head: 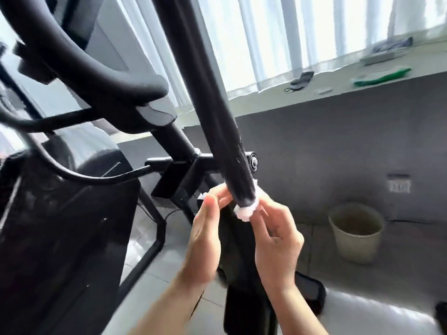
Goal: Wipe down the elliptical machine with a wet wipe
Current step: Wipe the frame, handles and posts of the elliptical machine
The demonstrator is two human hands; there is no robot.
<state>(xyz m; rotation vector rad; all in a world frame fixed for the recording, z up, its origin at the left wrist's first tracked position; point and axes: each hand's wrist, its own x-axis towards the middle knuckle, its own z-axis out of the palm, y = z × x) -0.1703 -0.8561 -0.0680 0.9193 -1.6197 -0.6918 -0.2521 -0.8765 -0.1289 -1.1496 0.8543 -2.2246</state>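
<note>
Pinching a crumpled white wet wipe (244, 211) from both sides, the left hand (208, 240) and right hand (275, 240) wrapped it round the lower end of a round, matte black foam-covered handlebar (212, 110) of the elliptical machine (72, 213). Fingers (263, 215) curled tight on the wad. 1 beige ribbed bin (355, 232) stood by the grey wall; sheer curtains (278, 37) hung behind.

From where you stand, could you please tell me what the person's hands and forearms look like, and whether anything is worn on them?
Both the left hand and the right hand are bare: no gloves, and no rings show on the fingers in view. Both forearms are bare to the bottom edge of the picture, with no sleeve, watch or band on either wrist. The fingernails look short and unpainted.
</note>
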